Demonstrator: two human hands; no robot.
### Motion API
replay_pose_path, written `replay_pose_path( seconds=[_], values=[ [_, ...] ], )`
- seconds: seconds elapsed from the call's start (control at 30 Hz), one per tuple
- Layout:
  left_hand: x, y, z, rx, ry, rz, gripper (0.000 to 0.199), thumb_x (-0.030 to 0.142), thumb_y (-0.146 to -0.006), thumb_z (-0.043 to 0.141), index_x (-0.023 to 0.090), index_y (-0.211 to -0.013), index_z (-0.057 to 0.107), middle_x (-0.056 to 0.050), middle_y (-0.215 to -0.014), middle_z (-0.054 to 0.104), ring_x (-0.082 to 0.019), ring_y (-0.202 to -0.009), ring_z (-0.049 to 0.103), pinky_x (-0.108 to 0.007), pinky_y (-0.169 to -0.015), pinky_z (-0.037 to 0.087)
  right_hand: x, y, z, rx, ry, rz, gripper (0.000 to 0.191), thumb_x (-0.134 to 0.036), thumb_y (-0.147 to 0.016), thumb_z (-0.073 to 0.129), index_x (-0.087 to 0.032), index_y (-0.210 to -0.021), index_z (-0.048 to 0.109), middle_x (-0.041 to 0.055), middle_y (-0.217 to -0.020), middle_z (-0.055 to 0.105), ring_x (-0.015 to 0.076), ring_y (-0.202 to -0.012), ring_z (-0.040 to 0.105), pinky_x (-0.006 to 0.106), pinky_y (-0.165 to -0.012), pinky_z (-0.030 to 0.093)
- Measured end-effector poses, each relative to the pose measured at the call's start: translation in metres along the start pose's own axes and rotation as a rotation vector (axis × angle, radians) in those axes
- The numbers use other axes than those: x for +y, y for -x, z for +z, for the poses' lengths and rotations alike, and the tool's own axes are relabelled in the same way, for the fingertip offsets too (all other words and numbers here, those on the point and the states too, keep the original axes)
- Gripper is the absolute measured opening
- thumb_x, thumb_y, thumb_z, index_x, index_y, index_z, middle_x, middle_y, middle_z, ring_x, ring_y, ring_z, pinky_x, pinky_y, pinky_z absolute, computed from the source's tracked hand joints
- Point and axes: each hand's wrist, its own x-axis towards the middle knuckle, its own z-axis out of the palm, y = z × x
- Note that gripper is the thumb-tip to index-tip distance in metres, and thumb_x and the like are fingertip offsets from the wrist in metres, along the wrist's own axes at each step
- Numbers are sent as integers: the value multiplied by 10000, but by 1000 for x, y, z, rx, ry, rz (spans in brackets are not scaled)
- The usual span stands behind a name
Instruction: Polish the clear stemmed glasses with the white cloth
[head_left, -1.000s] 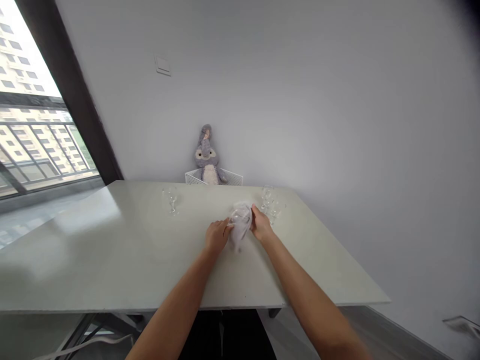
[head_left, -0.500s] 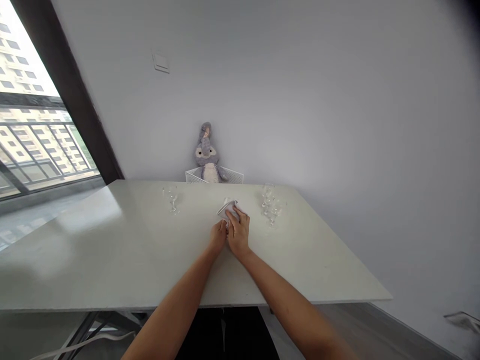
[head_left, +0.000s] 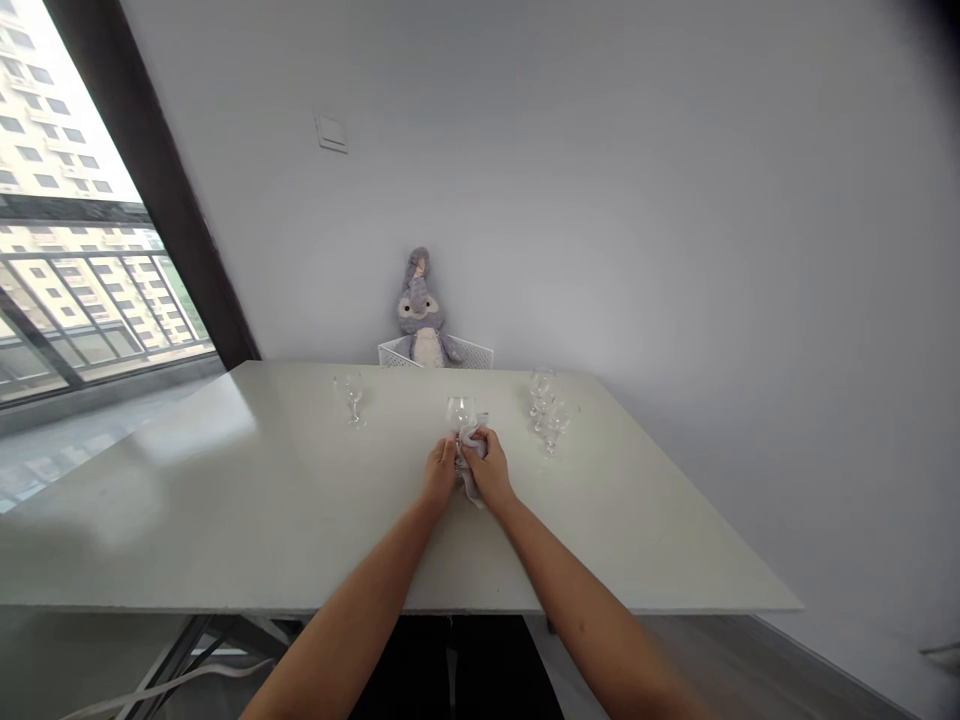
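Clear glass (head_left: 461, 413) upright between two hands — left hand (head_left: 440, 470) pinching its stem, right hand (head_left: 489, 468) pinching one pale cloth (head_left: 474, 440) against it.

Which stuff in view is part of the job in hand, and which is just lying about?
In use:
- held glass, in the left hand
- cloth, in the right hand
- table, the work surface
- left glass and right-hand glasses, probably, being similar

Just around:
- plush toy
- white basket
- wall switch
- pale cable
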Motion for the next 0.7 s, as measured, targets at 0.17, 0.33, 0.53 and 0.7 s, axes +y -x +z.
replay_pose_path(
  seconds=[0.17, 0.33, 0.53, 0.7],
  values=[
    [-1, 0, 1, -30, -4, 61, 394, 436, -817, 399, 192, -1075, 572, -87, -1118, 541, -196, -1050, 489, -290, -811, 431, 16, -6, -8, -192, -127, 175, 211, -377, -701, 512, -166, -704, 520, -14, -654, 535, 121, -618, 470, 236, -588, 388],
    [-3, -1, 1, -121, 52, 141, 396, 433, -809, 430, 213, -1115, 551, -61, -1227, 492, -194, -1204, 372, -349, -996, 301, 20, -8, -15, -374, -391, 411, 361, -460, -593, 645, -142, -741, 560, -31, -584, 533, 100, -530, 456, 227, -522, 357],
    [10, 5, -3, -421, 434, -80, 601, 448, -751, 528, 211, -1279, 363, -110, -1216, 528, -221, -1089, 506, -374, -905, 396, 4, -4, -27, -561, -660, 565, 371, -394, -519, 729, -127, -745, 605, 6, -620, 596, 115, -560, 526, 253, -590, 409],
    [19, 4, -11, -462, 537, -191, 678, 381, -621, 686, 172, -1200, 403, -140, -1086, 603, -240, -968, 579, -361, -827, 439, 1, -6, -33, -687, -482, 519, 302, -364, -584, 658, -127, -761, 596, 4, -648, 600, 118, -572, 534, 254, -591, 410]
  ],
)
